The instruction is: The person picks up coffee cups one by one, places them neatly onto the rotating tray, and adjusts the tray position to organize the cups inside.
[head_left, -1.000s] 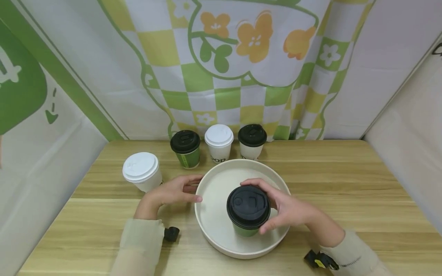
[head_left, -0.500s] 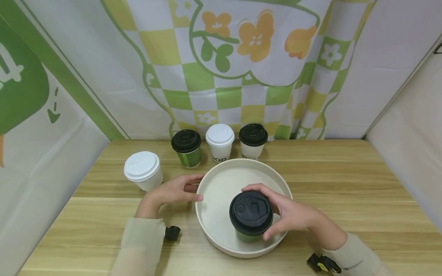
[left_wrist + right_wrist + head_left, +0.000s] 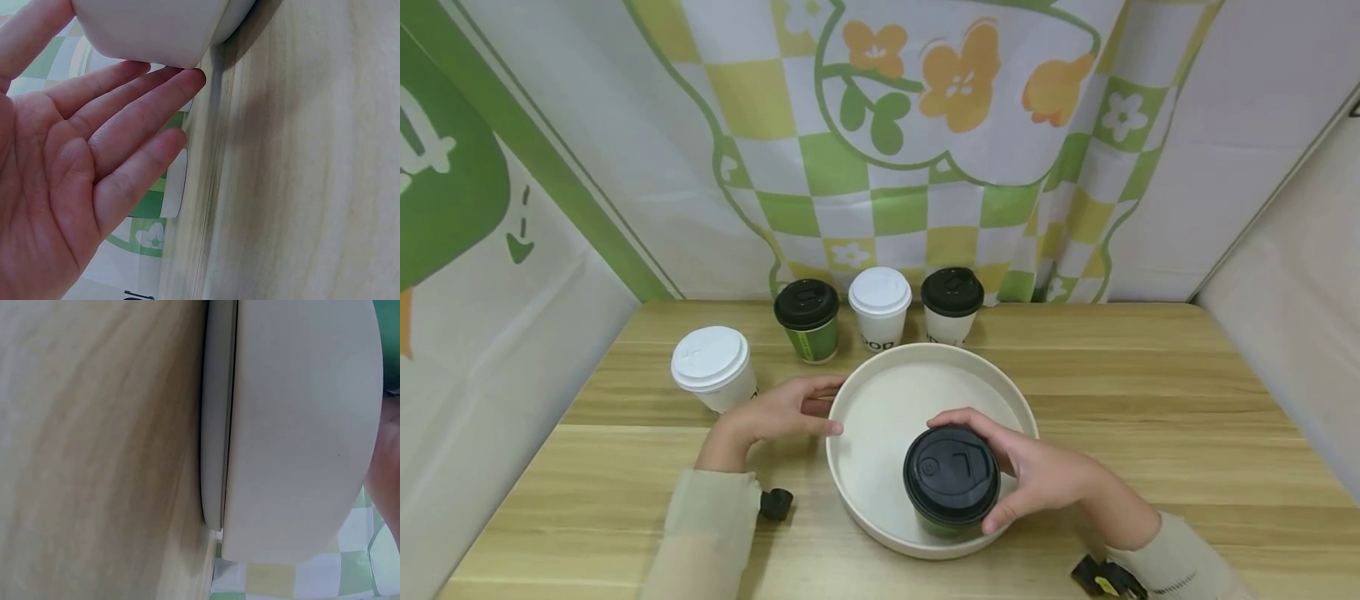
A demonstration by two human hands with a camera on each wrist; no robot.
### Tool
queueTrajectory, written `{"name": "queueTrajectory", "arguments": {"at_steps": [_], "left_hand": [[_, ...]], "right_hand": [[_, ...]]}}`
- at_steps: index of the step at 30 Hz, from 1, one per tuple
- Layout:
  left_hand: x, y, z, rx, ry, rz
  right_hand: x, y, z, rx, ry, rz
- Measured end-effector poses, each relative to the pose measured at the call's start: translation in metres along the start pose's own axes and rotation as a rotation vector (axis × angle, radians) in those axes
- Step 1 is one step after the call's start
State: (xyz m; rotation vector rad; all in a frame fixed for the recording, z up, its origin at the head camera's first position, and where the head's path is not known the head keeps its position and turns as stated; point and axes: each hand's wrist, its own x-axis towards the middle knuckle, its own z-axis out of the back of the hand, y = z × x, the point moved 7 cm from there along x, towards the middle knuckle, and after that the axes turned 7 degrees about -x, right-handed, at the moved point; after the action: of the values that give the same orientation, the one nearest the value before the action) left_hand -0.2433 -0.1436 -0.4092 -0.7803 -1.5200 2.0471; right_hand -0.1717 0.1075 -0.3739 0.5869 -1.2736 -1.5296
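In the head view, my right hand (image 3: 1037, 475) grips a green paper coffee cup with a black lid (image 3: 951, 473), thumb and fingers round its side. That cup is within the round cream tray (image 3: 880, 408), towards its front right; whether its base touches the tray is hidden. My left hand (image 3: 786, 412) is at the tray's left rim, thumb by the edge. The left wrist view shows the left hand's fingers (image 3: 137, 125) extended, some fingertips at the tray's outer wall (image 3: 150, 31). The right wrist view is mostly tray wall (image 3: 300, 437), with a little of the green cup.
Behind the tray stand a small green cup with a black lid (image 3: 808, 321), a white-lidded cup (image 3: 880, 308) and a white cup with a black lid (image 3: 951, 304). Another white-lidded cup (image 3: 713, 367) is left, near my left wrist. A patterned curtain (image 3: 895, 208) hangs behind the wooden table (image 3: 1150, 400).
My right hand has shifted the green cup a little towards the front right of the tray. The left hand stays at the rim, and the other cups keep their places.
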Motion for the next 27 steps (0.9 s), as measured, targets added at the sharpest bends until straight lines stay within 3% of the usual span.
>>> {"name": "queueTrajectory", "arguments": {"at_steps": [14, 27], "left_hand": [[0.0, -0.003, -0.002, 0.003, 0.001, -0.008], [0.0, 0.0, -0.002, 0.015, 0.006, -0.018]], "right_hand": [[0.0, 0.009, 0.011, -0.043, -0.01, 0.049], [-0.01, 0.033, 0.047, -0.313, -0.204, 0.057]]}}
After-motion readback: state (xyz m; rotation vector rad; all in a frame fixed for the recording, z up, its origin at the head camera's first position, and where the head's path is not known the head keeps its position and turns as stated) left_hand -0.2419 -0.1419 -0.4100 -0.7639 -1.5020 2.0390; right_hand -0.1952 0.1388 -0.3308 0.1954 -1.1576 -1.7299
